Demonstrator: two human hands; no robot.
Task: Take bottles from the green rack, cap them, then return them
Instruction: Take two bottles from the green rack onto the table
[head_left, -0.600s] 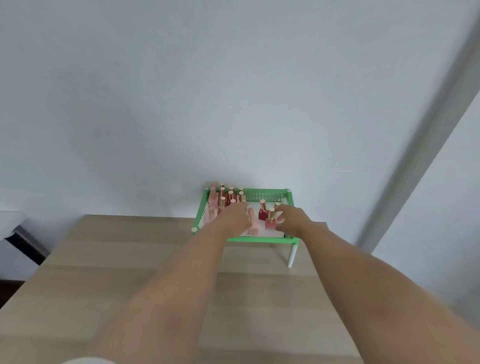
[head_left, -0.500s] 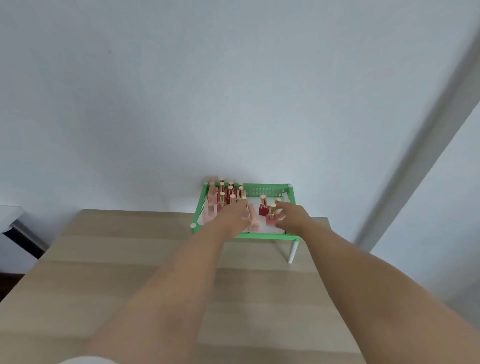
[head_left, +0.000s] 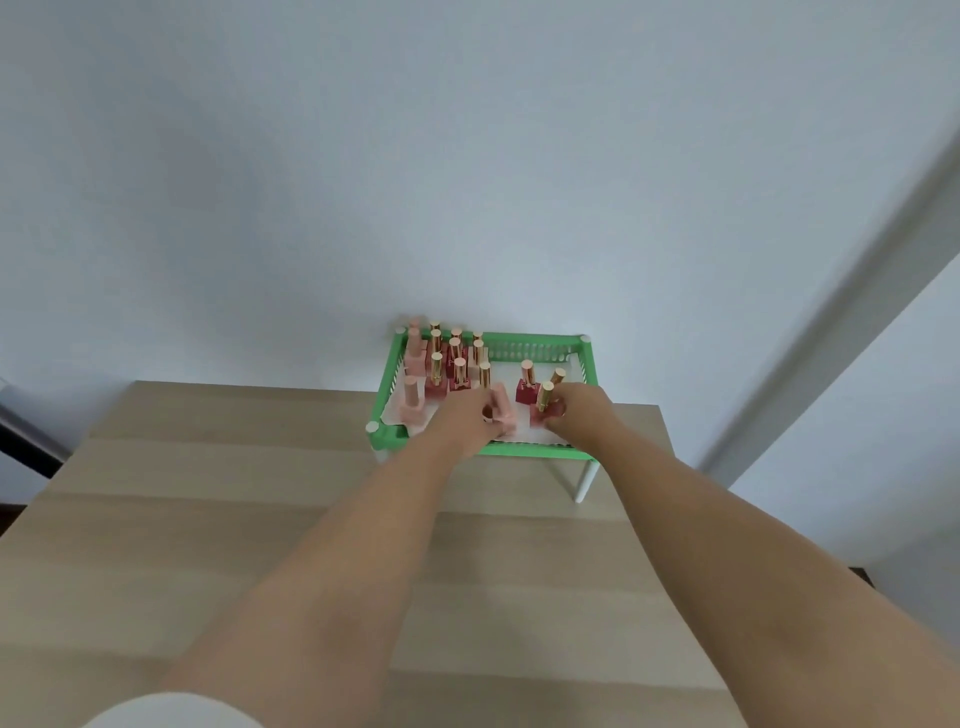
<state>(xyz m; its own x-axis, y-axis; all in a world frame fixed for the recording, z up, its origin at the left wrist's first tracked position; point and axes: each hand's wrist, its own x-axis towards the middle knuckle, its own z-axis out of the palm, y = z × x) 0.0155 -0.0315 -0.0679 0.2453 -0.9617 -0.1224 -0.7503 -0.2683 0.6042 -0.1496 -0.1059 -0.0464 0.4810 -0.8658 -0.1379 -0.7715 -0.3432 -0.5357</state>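
Head view: wooden table filling the lower half, pale wall above. Green rack standing at the table's far edge, about 1 o'clock from frame centre, raised on white legs, against the wall.

Inside the rack, a cluster of small bottles toward 10 o'clock of its floor, upright, mostly gold-capped with red or pale pink bodies, packed close together. Pale pink bottle standing alone at the rack's near left corner. Dark red bottle with gold cap upright at the right part of the floor, another gold cap tilted just behind it toward 2 o'clock.

Left hand reaching over the rack's front rim, fingers curled around a pink bottle with a pink cap, the bottle leaning slightly and sitting low in the rack near the front edge. Right hand at 3 o'clock of the left, also over the front rim, fingers closed on a red bottle with a gold cap, upright, just right of the pink one. Exact finger contact hard to tell, blurred. Both forearms stretching from the bottom of the frame; white sleeve at the lower left corner.
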